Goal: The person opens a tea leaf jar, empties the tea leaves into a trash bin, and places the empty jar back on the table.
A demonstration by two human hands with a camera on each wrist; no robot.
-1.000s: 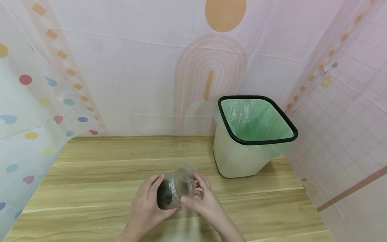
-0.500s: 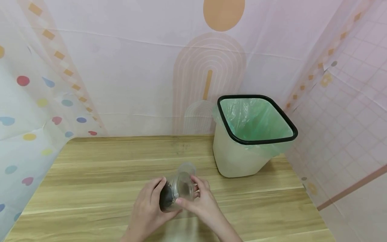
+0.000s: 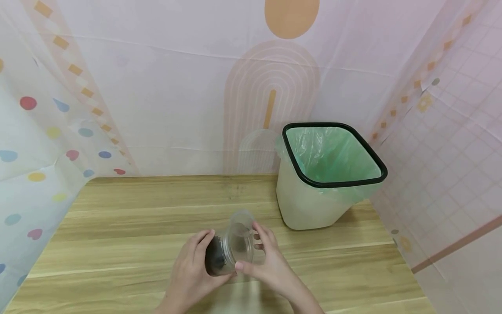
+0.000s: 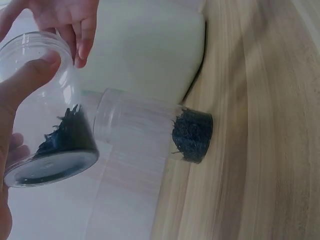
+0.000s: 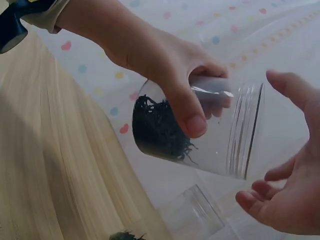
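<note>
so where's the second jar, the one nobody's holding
In the left wrist view the second jar stands on the wooden table, dark leaves at its bottom, between the held jar and the pale bin.

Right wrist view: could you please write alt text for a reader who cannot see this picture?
A left hand grips a clear plastic jar, tilted on its side, with dark dried strands at its bottom. The right hand is open beside the jar's lidless mouth, above a wooden table.
</note>
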